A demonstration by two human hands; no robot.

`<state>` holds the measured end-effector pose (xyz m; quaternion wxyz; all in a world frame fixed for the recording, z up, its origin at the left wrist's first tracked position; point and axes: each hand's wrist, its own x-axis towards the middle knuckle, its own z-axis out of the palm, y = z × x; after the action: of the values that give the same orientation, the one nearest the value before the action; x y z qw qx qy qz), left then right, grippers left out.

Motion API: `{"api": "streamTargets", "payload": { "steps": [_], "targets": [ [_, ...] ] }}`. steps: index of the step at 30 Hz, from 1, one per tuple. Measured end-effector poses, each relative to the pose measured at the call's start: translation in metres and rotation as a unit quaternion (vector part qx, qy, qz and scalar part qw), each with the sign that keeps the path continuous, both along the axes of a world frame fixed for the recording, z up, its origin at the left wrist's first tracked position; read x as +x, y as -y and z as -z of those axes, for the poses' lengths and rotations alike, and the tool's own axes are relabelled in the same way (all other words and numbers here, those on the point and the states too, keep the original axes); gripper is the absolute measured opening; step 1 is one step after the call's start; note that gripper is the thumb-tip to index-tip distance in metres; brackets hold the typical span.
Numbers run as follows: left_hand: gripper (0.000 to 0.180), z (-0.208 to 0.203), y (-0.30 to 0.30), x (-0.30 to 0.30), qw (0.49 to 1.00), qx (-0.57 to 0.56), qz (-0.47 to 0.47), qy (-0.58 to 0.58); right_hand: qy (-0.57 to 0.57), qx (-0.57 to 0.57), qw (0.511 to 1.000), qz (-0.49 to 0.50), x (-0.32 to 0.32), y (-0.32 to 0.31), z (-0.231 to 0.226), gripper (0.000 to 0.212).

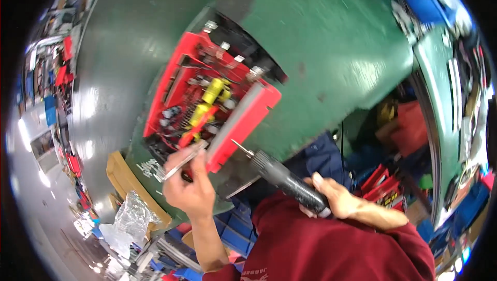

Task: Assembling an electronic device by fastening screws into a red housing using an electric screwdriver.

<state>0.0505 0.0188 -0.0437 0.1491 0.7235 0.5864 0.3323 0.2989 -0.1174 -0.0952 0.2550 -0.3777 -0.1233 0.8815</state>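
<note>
My right hand (331, 198) is wrapped round the rear of a black, cylinder-shaped electric screwdriver (284, 178). Its thin bit points up and left, close to the red toolbox (243, 127). At the toolbox's near left corner, my left hand (190, 185) pinches a thin, silvery metal strip (182, 165) between thumb and fingers. The strip is blurred, so its exact kind is unclear. Inside the open toolbox lie yellow-handled tools (212, 92), an orange-red piece and many small parts. A black panel with metal latches (248, 50) runs along its far side.
The toolbox stands on a green bench top (310, 43). Small silvery pieces (150, 168) are scattered left of my left hand. An open cardboard box (132, 180) with clear plastic wrap (135, 213) sits at the lower left. Blue bins (235, 226) lie below the bench edge.
</note>
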Motion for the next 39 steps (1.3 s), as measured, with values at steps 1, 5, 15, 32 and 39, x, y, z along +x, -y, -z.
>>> {"api": "streamTargets", "payload": {
  "steps": [1,5,15,32,39],
  "targets": [
    [0.014,0.002,-0.001,-0.003,1.000,0.007,0.022,0.004,0.027,0.007,1.000,0.005,-0.003,0.002,-0.004,0.065],
    [0.019,-0.003,-0.005,-0.005,0.997,0.014,0.066,0.040,0.076,0.048,0.996,-0.025,-0.001,0.002,-0.010,0.068],
    [0.015,-0.010,-0.012,-0.009,0.995,0.000,0.075,0.072,0.038,-0.085,0.988,-0.124,0.018,-0.026,-0.043,0.102],
    [0.025,-0.015,-0.009,-0.010,0.995,-0.029,0.092,0.030,0.159,0.044,0.984,-0.064,0.001,-0.007,-0.029,0.086],
    [0.024,-0.019,-0.011,-0.010,0.994,-0.034,0.104,-0.008,0.116,0.063,0.989,-0.060,0.008,-0.003,-0.024,0.082]
  ]
}}
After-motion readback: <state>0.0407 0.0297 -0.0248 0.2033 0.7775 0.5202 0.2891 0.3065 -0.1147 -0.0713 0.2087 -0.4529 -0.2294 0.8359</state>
